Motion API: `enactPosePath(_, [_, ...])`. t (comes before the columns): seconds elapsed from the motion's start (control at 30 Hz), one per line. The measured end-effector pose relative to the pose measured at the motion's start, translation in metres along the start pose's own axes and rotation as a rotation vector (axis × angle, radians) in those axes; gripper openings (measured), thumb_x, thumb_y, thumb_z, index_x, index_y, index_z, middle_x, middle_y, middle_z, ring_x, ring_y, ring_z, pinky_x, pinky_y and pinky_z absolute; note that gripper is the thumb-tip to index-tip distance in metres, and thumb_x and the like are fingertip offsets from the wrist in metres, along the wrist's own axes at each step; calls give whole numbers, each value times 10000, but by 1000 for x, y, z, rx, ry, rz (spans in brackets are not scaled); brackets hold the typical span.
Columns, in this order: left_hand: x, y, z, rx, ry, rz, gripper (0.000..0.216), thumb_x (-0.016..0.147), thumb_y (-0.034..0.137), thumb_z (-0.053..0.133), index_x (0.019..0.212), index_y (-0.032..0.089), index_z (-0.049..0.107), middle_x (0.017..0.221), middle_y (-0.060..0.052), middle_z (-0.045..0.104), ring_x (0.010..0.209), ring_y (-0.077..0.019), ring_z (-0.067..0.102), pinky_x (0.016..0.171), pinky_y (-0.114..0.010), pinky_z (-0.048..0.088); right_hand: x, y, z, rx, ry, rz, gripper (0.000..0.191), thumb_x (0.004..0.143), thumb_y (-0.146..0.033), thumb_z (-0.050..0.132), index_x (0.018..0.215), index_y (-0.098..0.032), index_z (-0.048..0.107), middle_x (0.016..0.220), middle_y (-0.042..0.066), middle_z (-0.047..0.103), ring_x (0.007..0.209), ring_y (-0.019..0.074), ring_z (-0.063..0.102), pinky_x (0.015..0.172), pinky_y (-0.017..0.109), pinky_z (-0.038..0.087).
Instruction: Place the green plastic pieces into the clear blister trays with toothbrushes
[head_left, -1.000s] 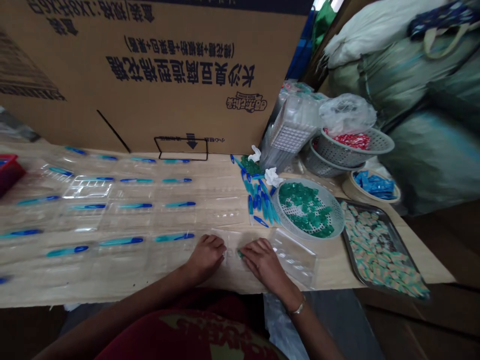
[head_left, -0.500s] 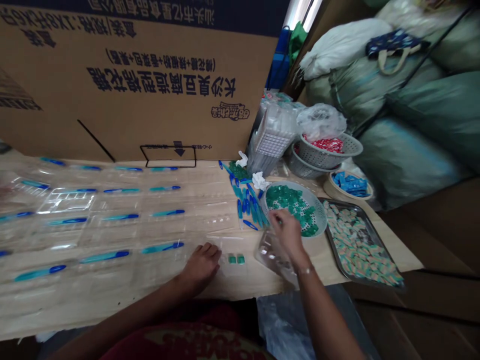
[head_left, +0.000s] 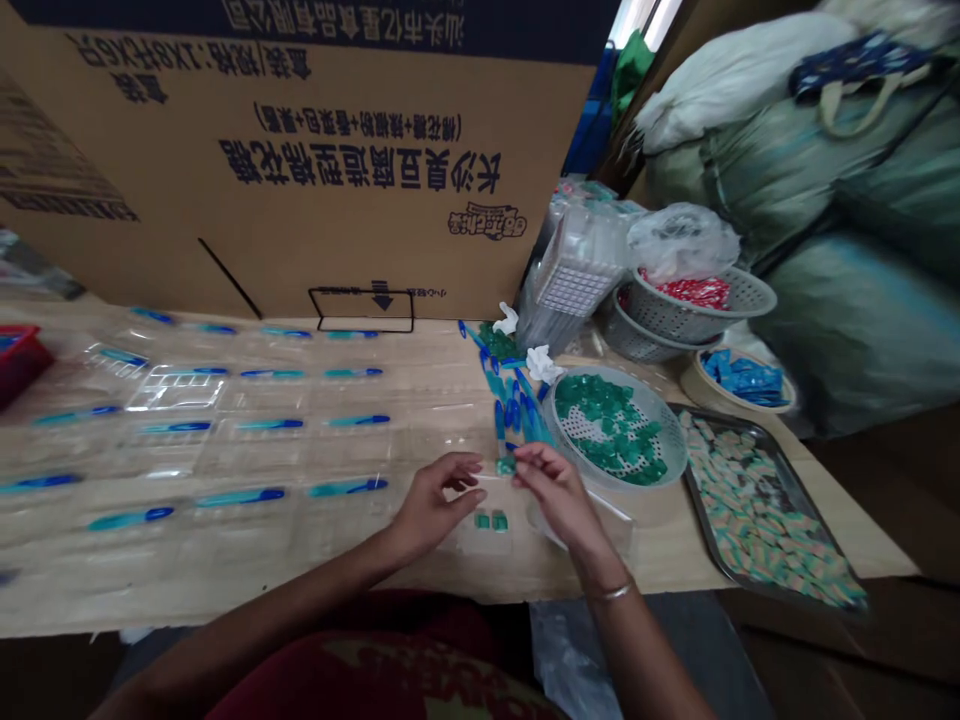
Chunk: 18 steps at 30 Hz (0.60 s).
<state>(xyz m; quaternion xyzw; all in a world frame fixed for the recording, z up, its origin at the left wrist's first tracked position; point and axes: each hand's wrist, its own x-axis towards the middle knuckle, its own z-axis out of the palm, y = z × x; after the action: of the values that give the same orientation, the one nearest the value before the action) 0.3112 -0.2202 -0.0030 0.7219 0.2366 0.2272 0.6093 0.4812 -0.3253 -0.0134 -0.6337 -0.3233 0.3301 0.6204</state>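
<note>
A green piece (head_left: 505,466) is pinched between the right hand's (head_left: 556,502) fingertips, between both hands. The left hand (head_left: 435,503) is held with thumb and fingers parted. Two green squares (head_left: 491,521) are seated side by side in a clear tray (head_left: 486,545). More green pieces (head_left: 596,400) are contained in a perforated basket (head_left: 673,427), just beside the right hand. A carton (head_left: 360,235) is stood behind.

SITE: packing workshop | SURFACE: wooden bench (head_left: 427,345) bearing rows of clear plastic trays (head_left: 450,442) | STOCK: perforated basket (head_left: 676,432) of green pieces (head_left: 596,398), metal tray (head_left: 784,478) of two-tone pieces (head_left: 750,500) | SURROUNDINGS: printed carton (head_left: 360,230), bulging sacks (head_left: 862,310) piled alongside
</note>
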Motion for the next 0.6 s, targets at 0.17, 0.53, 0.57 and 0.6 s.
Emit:
enactPosePath(0.17, [1,6,8,-73,-8,23,186,752,256,617,893,147,670,836,-63,692,748,-156,627,697,-263,497,-29,-6,45,61,-25,-27,136,735,-318,637,800,-201,615,680,-10,613,609,120,562,570,227,470])
enactPosePath(0.53, [-14,4,-9,150,27,72,205,772,191,550,929,171,679,849,-58,697,782,-172,629,736,-290,485,-36,-1,65,-189,-21,-101,143,656,-117,545,771,-191,587,640,-42,534,599,111,510,556,206,406])
enactPosePath(0.57, [-13,5,-10,186,15,93,208,769,180,544,926,174,680,835,-53,696,769,-167,626,731,-285,481,-36,-1,65,-177,-29,-101,132,658,-120,542,763,-191,578,632,-45,523,591,109,504,548,203,403])
enactPosePath(0.6, [-11,6,-11,178,-10,80,189,757,176,553,895,169,682,797,-46,694,733,-160,624,706,-275,481,-36,-2,64,-152,-35,-106,120,669,-132,543,768,-192,574,632,-45,518,590,109,505,548,203,407])
